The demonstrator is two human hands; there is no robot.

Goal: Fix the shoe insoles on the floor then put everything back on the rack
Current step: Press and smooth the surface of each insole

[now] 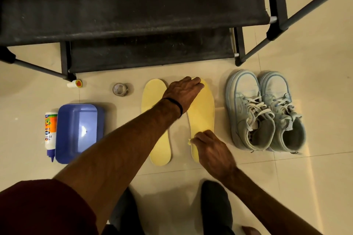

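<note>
While our left hand (184,89) presses the right insole (202,112) flat, our right hand (208,145) pinches its torn edge; pulling hard could rip it further.

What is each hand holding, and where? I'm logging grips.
Left hand presses the right insole's toe flat; right hand pinches its torn inner edge near the heel.

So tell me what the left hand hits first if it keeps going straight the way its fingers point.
The left hand points up and right across the toe of the right yellow foam insole. Beyond lies bare beige tiled floor, then probably the black metal rack's leg; depth is unclear.
</note>
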